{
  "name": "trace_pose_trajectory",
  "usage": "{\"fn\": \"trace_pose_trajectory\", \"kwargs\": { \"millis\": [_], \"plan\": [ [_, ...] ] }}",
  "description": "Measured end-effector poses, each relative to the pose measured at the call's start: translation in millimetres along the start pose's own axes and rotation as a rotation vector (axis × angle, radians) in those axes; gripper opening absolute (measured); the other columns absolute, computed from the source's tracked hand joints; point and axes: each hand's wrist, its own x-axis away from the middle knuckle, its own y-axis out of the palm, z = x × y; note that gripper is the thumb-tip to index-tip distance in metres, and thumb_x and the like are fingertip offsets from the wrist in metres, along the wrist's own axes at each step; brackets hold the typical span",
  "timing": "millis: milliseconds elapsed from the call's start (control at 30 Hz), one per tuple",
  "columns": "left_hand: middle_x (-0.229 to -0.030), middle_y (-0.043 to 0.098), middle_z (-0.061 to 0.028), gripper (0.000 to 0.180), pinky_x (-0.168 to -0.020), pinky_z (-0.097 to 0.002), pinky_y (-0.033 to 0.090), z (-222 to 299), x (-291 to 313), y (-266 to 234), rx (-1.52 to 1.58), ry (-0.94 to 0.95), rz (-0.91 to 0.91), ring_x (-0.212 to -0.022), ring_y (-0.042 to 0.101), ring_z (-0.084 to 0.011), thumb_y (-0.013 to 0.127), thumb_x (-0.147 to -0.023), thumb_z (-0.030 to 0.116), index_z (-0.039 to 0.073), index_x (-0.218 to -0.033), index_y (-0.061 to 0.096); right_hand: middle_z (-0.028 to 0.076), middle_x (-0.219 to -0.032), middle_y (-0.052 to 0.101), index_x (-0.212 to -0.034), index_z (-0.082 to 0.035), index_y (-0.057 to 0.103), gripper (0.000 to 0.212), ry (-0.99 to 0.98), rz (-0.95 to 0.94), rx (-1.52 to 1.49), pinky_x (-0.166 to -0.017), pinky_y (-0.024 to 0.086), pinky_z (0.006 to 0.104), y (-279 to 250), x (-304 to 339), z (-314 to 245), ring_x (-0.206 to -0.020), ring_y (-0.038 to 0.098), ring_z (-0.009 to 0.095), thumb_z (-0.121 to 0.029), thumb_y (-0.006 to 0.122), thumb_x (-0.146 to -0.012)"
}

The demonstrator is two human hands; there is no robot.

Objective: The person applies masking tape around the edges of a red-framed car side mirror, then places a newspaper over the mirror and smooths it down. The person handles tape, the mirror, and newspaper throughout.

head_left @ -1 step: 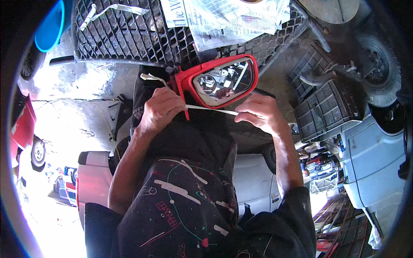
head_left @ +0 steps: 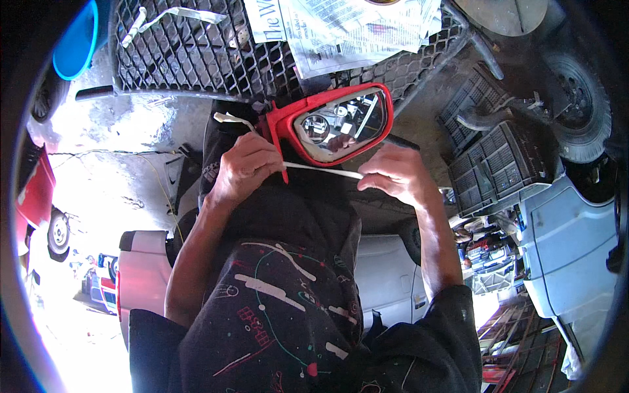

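Between my hands a narrow white strip of masking tape [head_left: 322, 169] is stretched nearly straight, below the mirror's lower edge. My left hand [head_left: 247, 164] pinches one end, and a loose tail of the strip sticks up past its knuckles. My right hand [head_left: 393, 173] grips the other end between thumb and fingers. Just beyond them is a red car side mirror [head_left: 331, 121], its glass facing up and reflecting a hand. Its red mounting edge runs down beside my left fingers; whether they touch it I cannot tell.
Ahead stands a black metal mesh table [head_left: 190, 62] with newspaper sheets [head_left: 347, 39] and crumpled tape [head_left: 180, 14]. A blue bucket [head_left: 75, 42] is at the far left. Grey plastic crates [head_left: 501, 167] and a wheel [head_left: 576, 105] stand to the right, near a pale blue car panel [head_left: 576, 242].
The strip between my hands has dipped slightly and looks a bit rounder, as if twisted. My hands and the mirror have barely moved.
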Motion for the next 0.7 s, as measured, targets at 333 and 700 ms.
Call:
{"fn": "trace_pose_trajectory", "kwargs": {
  "millis": [333,700],
  "plan": [
    [-0.07,0.067,-0.003,0.011,-0.063,-0.0291,0.047,3,11,-10,0.528,-0.153,-0.231,-0.071,0.061,-0.015,0.079,-0.062,0.005,0.006,-0.071,0.072,0.003,-0.073,0.068,-0.079,-0.007,0.068,0.031,-0.04,-0.16,-0.484,-0.051,0.048,0.0287,-5,12,-10,-0.061,0.064,0.015,-0.017,0.086,-0.057],
    [-0.078,0.063,-0.0061,0.009,-0.069,-0.0297,0.046,14,21,-8,1.096,-0.408,-0.272,-0.074,0.059,-0.0156,0.075,-0.075,0.003,0.002,-0.076,0.066,0.012,-0.06,0.062,-0.074,0.002,0.069,0.046,-0.018,-0.065,-1.241,-0.044,0.04,0.0297,5,13,-17,-0.049,0.055,0.018,-0.039,0.081,-0.056]
  ]
}}
